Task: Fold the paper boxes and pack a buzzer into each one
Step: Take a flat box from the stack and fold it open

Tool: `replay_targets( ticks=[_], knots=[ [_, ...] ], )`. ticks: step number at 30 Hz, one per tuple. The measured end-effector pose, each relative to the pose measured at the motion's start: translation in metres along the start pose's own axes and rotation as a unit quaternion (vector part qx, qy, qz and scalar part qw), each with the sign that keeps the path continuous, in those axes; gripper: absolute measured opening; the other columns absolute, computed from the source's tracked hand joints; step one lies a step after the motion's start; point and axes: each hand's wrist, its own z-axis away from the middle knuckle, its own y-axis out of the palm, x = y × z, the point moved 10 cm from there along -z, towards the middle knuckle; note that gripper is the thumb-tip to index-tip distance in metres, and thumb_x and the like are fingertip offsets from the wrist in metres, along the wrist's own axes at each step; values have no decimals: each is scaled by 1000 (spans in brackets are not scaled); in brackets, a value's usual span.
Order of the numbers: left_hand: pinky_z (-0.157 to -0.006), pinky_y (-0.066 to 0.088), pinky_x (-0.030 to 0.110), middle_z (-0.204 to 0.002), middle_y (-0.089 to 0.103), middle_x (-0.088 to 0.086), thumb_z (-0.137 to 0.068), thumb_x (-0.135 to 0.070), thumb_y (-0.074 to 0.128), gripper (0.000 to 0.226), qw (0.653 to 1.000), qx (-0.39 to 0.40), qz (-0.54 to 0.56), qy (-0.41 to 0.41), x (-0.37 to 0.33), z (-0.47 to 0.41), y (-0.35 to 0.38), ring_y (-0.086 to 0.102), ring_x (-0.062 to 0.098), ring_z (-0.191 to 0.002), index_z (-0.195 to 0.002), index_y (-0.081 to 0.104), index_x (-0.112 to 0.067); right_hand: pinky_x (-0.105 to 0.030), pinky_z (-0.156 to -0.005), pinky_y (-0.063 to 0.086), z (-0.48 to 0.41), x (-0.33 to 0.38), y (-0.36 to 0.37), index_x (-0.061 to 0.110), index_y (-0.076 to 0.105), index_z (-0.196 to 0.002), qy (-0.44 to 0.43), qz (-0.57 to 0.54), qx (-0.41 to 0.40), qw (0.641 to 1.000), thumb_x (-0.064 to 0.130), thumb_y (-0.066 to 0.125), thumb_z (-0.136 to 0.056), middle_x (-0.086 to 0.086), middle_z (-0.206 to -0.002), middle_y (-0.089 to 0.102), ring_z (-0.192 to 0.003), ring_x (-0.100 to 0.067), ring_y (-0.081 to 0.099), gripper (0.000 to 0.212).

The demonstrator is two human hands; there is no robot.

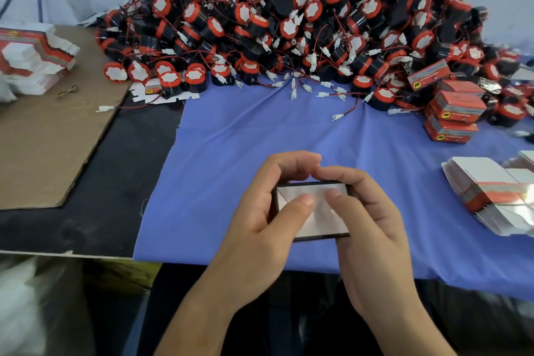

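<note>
Both hands hold one small paper box (315, 218) over the blue cloth (231, 153), its white inner flaps facing me. My left hand (260, 217) grips its left end, thumb pressing on a flap. My right hand (367, 220) grips the right end, thumb on the flap too; the fingers of both hands curl over the far edge. A big heap of black-and-red buzzers (289, 23) with red wires and white plugs fills the back of the table. I cannot tell if a buzzer is inside the held box.
Several folded red boxes (453, 113) stack at the right by the heap. Flat box blanks (491, 193) lie at the right edge; another stack of blanks (31, 58) sits far left on brown cardboard (52, 147). One flat blank (150, 92) lies under buzzers.
</note>
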Motion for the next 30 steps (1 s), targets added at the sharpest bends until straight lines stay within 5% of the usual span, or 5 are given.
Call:
replay_targets(
  ticks=[6, 18, 21, 25, 30],
  knots=[
    [-104, 49, 27, -124, 65, -8, -87, -36, 67, 52, 984, 91, -48, -147, 30, -2, 0, 63, 7, -119, -135, 53, -48, -32, -73, 52, 3, 19, -14, 18, 72, -81, -77, 14, -75, 994, 29, 52, -92, -8, -84, 73, -80, -22, 68, 25],
    [-102, 35, 61, -135, 42, 51, -67, 2, 78, 110, 910, 325, 121, -228, 35, 9, 33, 47, 49, -118, -159, 32, -37, -35, -71, 55, 12, 30, 2, 13, 72, -87, -120, 11, 18, 993, 30, 42, -99, -12, -83, 71, -75, -27, 67, 36],
    [-88, 51, 44, -114, 59, 27, -72, 4, 82, 114, 921, 324, 69, -204, 31, 6, 28, 59, 36, -100, -157, 29, -48, -52, -84, 57, 9, 20, 3, 25, 71, -107, -70, 61, 36, 995, 38, 53, -93, -2, -97, 71, -92, -33, 69, 26],
    [-77, 61, 30, -106, 70, -9, -77, -8, 86, 124, 928, 283, -229, -84, 11, -10, 8, 69, 14, -90, -148, 7, -73, -37, -101, 51, 0, -3, -4, 50, 56, -131, 69, 158, 113, 979, 39, 71, -82, 7, -129, 62, -117, -17, 62, 52],
    [-113, 22, 28, -145, 37, -29, -69, -51, 84, 114, 837, 178, -503, 126, -16, -8, 6, 14, -14, -134, -154, 9, -65, -41, -110, 49, -7, -15, -4, 20, 45, -149, 116, 78, 216, 966, 4, 74, -81, -10, -128, 71, -123, -27, 66, 76]
  ],
)
